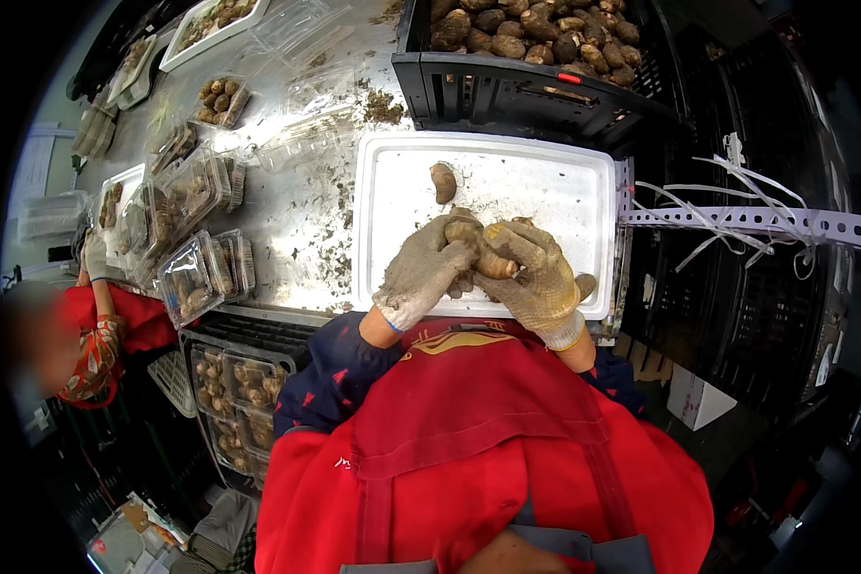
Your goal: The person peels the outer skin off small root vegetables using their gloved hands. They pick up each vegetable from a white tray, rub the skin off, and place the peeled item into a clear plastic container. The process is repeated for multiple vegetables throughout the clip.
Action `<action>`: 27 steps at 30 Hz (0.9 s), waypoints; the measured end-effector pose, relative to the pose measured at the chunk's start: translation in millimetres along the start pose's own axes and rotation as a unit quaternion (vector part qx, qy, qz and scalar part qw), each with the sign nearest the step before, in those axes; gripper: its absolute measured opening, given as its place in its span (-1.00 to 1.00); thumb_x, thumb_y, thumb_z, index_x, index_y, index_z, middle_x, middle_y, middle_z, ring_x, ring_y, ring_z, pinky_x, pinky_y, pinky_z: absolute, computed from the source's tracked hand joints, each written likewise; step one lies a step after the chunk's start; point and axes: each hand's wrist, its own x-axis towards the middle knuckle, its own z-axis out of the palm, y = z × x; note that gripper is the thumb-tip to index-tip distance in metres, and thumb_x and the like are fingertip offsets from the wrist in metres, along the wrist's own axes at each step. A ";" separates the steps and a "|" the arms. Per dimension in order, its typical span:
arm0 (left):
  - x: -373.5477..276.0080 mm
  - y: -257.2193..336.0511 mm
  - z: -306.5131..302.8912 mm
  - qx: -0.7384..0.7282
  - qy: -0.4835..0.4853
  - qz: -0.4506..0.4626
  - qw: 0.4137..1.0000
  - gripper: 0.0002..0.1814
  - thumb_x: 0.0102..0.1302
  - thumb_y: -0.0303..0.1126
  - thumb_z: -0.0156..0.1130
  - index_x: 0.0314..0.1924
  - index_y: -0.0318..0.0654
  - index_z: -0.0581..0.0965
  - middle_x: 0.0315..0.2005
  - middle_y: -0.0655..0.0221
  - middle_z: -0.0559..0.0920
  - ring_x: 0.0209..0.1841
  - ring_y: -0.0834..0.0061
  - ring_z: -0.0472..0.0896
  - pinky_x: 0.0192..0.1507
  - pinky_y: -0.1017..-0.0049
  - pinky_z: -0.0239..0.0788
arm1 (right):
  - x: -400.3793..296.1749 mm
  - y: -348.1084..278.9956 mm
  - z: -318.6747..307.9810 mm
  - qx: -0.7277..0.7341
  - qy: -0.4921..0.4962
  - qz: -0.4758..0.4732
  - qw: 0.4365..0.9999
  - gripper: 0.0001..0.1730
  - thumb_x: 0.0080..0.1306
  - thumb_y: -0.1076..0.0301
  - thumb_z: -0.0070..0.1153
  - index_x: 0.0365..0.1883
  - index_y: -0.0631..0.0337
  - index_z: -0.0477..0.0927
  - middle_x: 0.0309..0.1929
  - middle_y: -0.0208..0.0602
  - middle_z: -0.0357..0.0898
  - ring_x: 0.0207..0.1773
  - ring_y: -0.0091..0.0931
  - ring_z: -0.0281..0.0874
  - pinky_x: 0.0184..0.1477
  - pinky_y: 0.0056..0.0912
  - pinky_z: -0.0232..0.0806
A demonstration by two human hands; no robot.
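Observation:
In a grey, soil-stained knit glove, my left hand (427,269) grips a small brown taro corm (463,228) under the thumb. My right hand (538,269), in a yellowish textured glove, holds another taro corm (499,265) against it. Both hands are close together above a white foam tray (488,154) with dirt specks. On the tray beyond my left hand lies a curved taro corm (443,183). A further corm (585,285) shows beside my right wrist, partly covered. The palms and some fingertips are hidden.
A black plastic crate (538,93) heaped with taro stands behind the tray. Clear plastic clamshell boxes (194,276) of taro cover the metal table's (287,251) left side. A perforated metal strut (753,222) with loose white straps juts out right. A co-worker's gloved hand (95,255) is far left.

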 end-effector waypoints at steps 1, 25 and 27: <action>-0.2 0.5 0.9 0.008 0.002 -0.003 1.000 -0.57 0.31 -0.32 0.06 0.11 -0.42 0.46 -0.44 0.31 0.61 -0.52 0.60 0.56 -0.47 0.61 0.43 | -1.0 2.1 0.4 0.014 -0.007 0.010 1.000 -0.34 -0.03 0.64 0.45 0.08 0.20 0.53 0.14 -0.19 0.41 0.05 -0.49 0.53 -0.06 -0.48 0.54; -8.4 -10.7 3.1 -0.060 0.012 0.009 0.998 -0.69 0.39 -0.35 0.03 0.01 -0.43 0.48 -0.50 0.35 0.58 -0.57 0.64 0.50 -0.56 0.65 0.33 | -9.9 -2.8 1.8 0.320 0.028 0.224 0.920 -0.25 0.05 0.57 0.45 0.20 0.29 0.37 0.16 -0.15 0.47 0.11 -0.44 0.53 0.10 -0.44 0.50; -8.2 -13.3 -1.0 -0.032 0.006 -0.007 0.999 -0.69 0.44 -0.30 0.04 0.00 -0.41 0.50 -0.51 0.36 0.58 -0.60 0.65 0.49 -0.59 0.65 0.31 | -7.3 -5.3 -0.4 0.335 0.026 0.268 0.903 -0.34 0.09 0.51 0.44 0.14 0.27 0.38 0.12 -0.17 0.53 0.14 -0.43 0.54 0.09 -0.46 0.51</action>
